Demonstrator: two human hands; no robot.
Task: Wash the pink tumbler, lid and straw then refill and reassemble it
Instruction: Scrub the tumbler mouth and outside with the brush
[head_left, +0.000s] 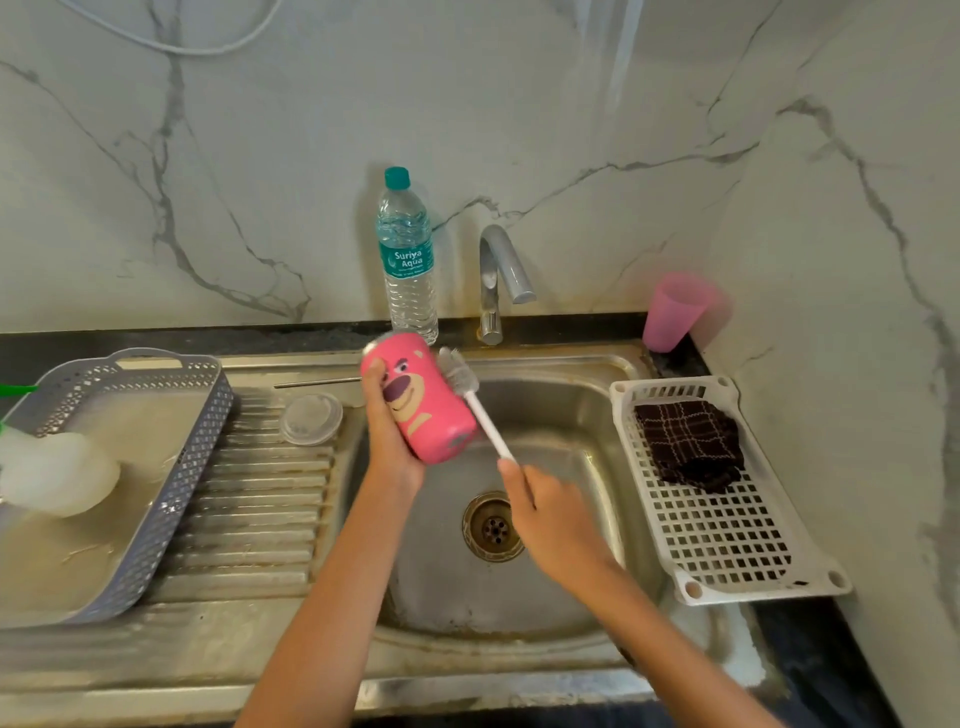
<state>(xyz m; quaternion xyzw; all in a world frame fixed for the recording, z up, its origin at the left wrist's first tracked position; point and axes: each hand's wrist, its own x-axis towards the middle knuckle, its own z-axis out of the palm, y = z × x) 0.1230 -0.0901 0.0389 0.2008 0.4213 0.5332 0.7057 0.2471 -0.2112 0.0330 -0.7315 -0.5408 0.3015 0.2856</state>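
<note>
The person holds the pink tumbler (423, 400) over the sink (597, 364), tilted, with its base toward the camera and its mouth pointing away, toward the water bottle (408, 260) at the wall. The left hand (387, 415) is wrapped around the side of the tumbler, thumb on the printed bear face. The right hand (545, 512) is closed on the lower end of the white handle of a bottle brush (470, 395); its bristle head lies against the outside wall of the tumbler, near the top. The tap (501, 275) gives no water that can be seen.

The clear lid (311, 418) lies on the ribbed drainboard, just beside the basin, and the thin metal straw (317, 383) lies behind it, apart from the tumbler.

The tumbler seems to be a stiff body with a smooth coating, so it probably becomes slippery when it is wet or soapy. It looks light enough for one hand. A full grip around the middle of the body, as now, seems the safest place; the rounded base gives less hold. The lid looks thin and light, and is best taken by its rim. The straw is narrow and can roll easily.
</note>
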